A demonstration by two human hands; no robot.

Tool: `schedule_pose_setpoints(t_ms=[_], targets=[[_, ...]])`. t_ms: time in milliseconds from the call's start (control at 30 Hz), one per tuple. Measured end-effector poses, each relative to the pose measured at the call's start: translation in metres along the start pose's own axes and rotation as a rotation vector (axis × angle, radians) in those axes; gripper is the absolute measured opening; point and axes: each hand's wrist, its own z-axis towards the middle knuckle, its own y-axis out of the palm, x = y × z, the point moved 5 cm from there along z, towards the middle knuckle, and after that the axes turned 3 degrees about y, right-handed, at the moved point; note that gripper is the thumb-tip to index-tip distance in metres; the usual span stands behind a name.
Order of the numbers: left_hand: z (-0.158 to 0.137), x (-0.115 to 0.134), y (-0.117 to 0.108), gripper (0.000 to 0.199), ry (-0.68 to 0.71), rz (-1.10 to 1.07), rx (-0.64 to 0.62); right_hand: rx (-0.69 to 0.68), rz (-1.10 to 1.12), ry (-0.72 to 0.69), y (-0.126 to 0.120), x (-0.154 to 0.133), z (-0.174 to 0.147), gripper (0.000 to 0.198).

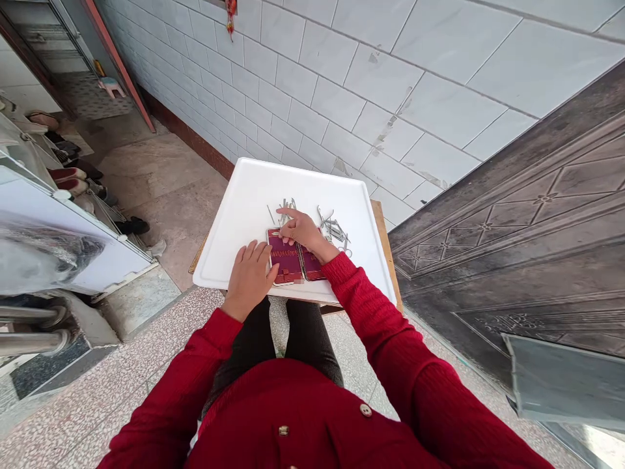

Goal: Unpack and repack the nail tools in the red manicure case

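Note:
An open manicure case [287,266] with a dark red lining lies on the white tray top [244,189]. My left hand [248,277] rests flat at the case's left edge, fingers stretched out and thumb over the lining. Above the upper part of the case is my right hand [303,233], its index finger pointing left and its other fingers curled in. Whatever the curled fingers may hold is too small to make out. Beyond that hand lie several metal grooming tools [288,207], partly covered by it. More small metal tools [334,228] are scattered to its right.
A tiled wall [303,78] stands behind the table. On the right is a dark panelled door [512,215]. Shoes [68,176] fill a rack at the left, beside a plastic-covered white cabinet [63,228]. A small stool [111,86] stands in the far doorway.

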Motion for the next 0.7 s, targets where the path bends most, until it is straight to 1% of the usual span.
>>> schedule_pose_setpoints(t_ms=[33,100,267,500,700], targets=[[0.0,-0.001,0.0,0.049,-0.001,-0.004,0.004,-0.014,0.014,-0.011,0.004,0.001,-0.003,0.057],[0.0,-0.002,0.001,0.052,0.005,-0.006,0.009,-0.018,0.019,-0.01,0.012,0.005,-0.006,0.052],[-0.001,-0.004,0.001,0.055,0.017,-0.006,0.012,0.04,-0.017,-0.026,0.022,0.011,-0.004,0.042],[-0.001,-0.003,0.001,0.056,0.015,0.0,0.007,0.127,-0.127,-0.039,0.023,0.011,-0.005,0.05],[0.0,-0.003,0.0,0.055,0.014,-0.003,0.009,0.123,-0.215,-0.049,0.025,0.011,-0.004,0.042]])
